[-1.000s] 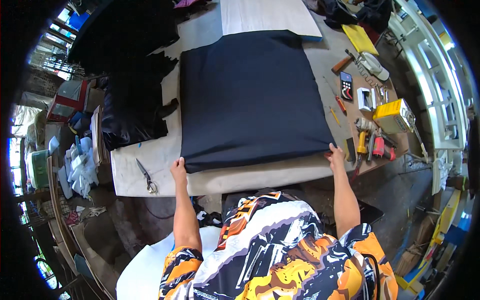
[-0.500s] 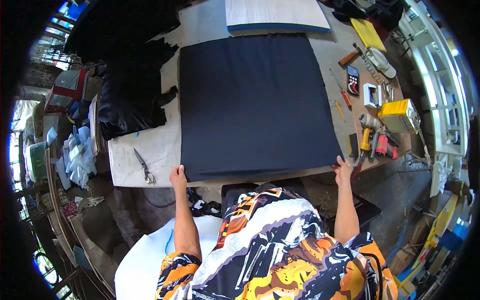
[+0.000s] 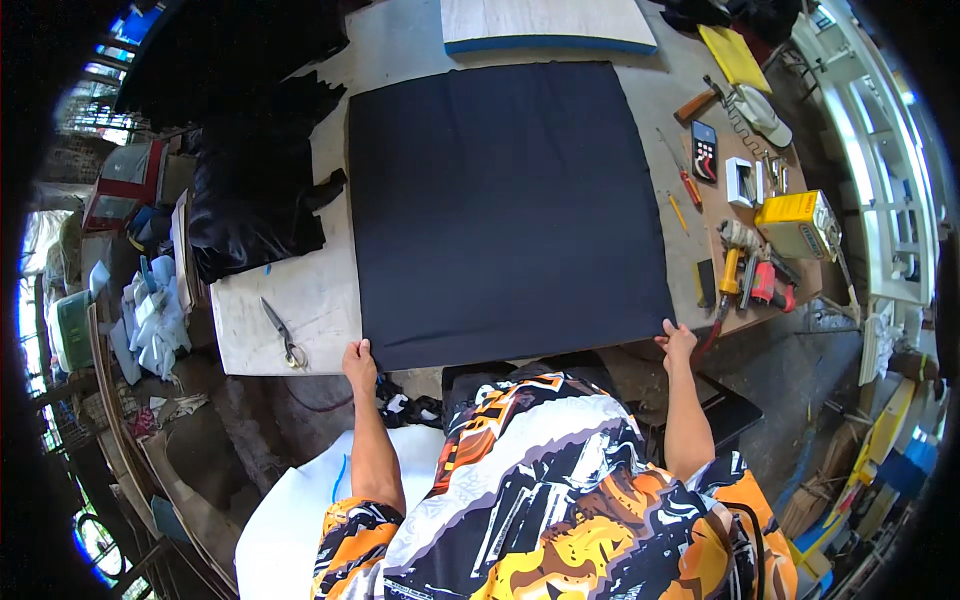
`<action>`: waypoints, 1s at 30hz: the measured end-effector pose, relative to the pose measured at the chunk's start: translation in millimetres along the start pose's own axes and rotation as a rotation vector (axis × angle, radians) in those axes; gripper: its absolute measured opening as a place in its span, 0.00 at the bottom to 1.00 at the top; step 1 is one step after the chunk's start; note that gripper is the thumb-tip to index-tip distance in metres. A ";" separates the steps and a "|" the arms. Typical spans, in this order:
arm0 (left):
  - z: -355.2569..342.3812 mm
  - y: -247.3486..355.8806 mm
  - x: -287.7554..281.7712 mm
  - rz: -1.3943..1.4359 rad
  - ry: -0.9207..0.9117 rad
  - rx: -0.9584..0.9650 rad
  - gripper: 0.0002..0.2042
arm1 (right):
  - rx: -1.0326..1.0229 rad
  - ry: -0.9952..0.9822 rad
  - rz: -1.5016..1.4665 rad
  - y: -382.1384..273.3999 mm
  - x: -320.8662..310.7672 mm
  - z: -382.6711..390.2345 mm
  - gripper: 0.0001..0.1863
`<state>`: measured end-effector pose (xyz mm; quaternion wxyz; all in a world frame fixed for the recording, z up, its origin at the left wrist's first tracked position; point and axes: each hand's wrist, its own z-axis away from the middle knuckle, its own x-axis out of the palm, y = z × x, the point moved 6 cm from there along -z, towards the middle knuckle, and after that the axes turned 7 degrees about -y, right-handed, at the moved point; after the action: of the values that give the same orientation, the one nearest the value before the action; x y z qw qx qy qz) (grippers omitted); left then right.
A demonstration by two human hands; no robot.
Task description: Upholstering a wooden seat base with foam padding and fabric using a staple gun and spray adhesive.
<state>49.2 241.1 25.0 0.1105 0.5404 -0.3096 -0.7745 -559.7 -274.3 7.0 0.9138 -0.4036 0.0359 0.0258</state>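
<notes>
A large, roughly square piece of black fabric (image 3: 505, 215) lies spread over the pale worktable (image 3: 245, 325), its near edge along the table's front edge. At the near left corner, my left hand (image 3: 360, 366) is closed on the fabric, thumb on top. My right hand (image 3: 678, 344) pinches the near right corner between thumb and fingers. Faint creases run along the near edge; what lies under the fabric is hidden. Left of my left hand, a pair of scissors (image 3: 283, 333) rests on the table.
Dark shiny material (image 3: 255, 205) is heaped at the left. A white board with a blue edge (image 3: 550, 46) lies at the back. On the right are a hammer (image 3: 697, 103), a calculator (image 3: 704, 152), a yellow can (image 3: 795, 222) and air-powered guns (image 3: 765, 284).
My right hand has moved slightly left and toward me with its corner. The fabric's near edge has shifted a little toward me. The left hand keeps its corner.
</notes>
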 end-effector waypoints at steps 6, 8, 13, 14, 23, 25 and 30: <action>4.4 -4.8 8.1 -0.070 0.019 -0.042 0.16 | 0.026 -0.019 0.159 12.4 -3.3 -12.7 0.05; 6.3 0.9 6.9 -0.088 0.024 -0.041 0.16 | 0.048 0.004 0.204 13.2 -7.6 -14.4 0.05; -4.0 16.9 -5.1 -0.205 0.043 -0.136 0.16 | -0.271 0.229 0.971 -37.1 -5.5 -13.3 0.04; -14.9 19.9 -7.8 -0.242 0.074 -0.207 0.16 | -0.314 0.303 1.220 -53.3 6.0 -18.6 0.04; -324.1 183.3 23.2 -0.075 0.212 0.098 0.15 | -0.956 0.132 0.960 -262.0 317.8 -215.4 0.09; -393.9 226.4 34.1 -0.086 0.213 0.157 0.16 | -0.943 0.219 0.980 -294.5 381.0 -255.2 0.14; -485.0 281.8 64.5 -0.396 0.420 0.208 0.18 | -0.713 0.404 1.168 -326.3 448.4 -315.3 0.19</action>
<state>417.0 -187.1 35.5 -0.0371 0.7469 -0.2462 -0.6166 -102.3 -718.8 -3.5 0.5385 -0.5895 0.4045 0.4461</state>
